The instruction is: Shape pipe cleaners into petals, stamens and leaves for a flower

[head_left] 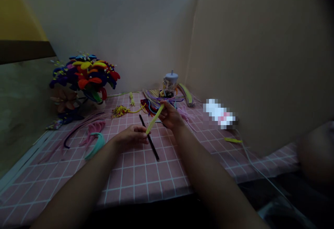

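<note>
A yellow-green pipe cleaner (155,118) stretches between my two hands above the pink checked table (135,173). My left hand (132,137) pinches its lower end. My right hand (171,115) pinches its upper end. Under them a thin black stick (149,137) lies slantwise on the table; whether my left hand also touches it I cannot tell.
A bunch of bright pipe-cleaner flowers (86,76) stands at the back left. Loose pipe cleaners (91,135) lie at the left and more (159,100) behind my hands. A small lidded cup (170,83) stands by the cardboard walls (247,65). A short yellow piece (232,140) lies at the right.
</note>
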### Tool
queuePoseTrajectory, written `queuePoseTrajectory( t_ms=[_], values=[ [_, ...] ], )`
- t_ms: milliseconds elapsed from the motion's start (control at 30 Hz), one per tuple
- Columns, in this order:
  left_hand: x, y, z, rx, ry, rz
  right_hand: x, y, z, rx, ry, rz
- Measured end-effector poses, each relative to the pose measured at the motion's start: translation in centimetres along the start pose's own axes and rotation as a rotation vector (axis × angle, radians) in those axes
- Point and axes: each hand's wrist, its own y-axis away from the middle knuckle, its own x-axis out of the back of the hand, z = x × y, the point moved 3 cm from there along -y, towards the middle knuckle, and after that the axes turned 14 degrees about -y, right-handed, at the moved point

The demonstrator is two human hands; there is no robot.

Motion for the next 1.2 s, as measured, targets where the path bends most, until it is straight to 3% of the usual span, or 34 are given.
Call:
queuePoseTrajectory(
  t_ms=[300,567,700,867,1033,1200],
  values=[
    [-0.9,1.0,0.5,0.078,-0.210,-0.057,-0.2,0.2,0.4,-0.014,0.060,0.008],
    [-0.6,0.3,1.2,-0.058,-0.523,-0.106,-0.3,0.3,0.3,-0.010,0.080,0.010],
    [-1.1,0.4,0.9,-0.039,-0.441,-0.185,-0.6,0.3,0.6,-0.017,0.107,-0.013],
    [-1.9,0.5,0.6,-0.007,-0.196,-0.273,-0.6,0.7,2.2,-0.128,0.227,-0.056],
    [-1.7,0.2,1.3,-0.011,-0.045,-0.154,-0.4,0.8,3.9,-0.207,0.410,-0.092],
    [-1.5,-0.3,1.6,-0.018,-0.072,0.067,0.3,0.3,3.9,-0.147,0.476,0.014]
  ],
)
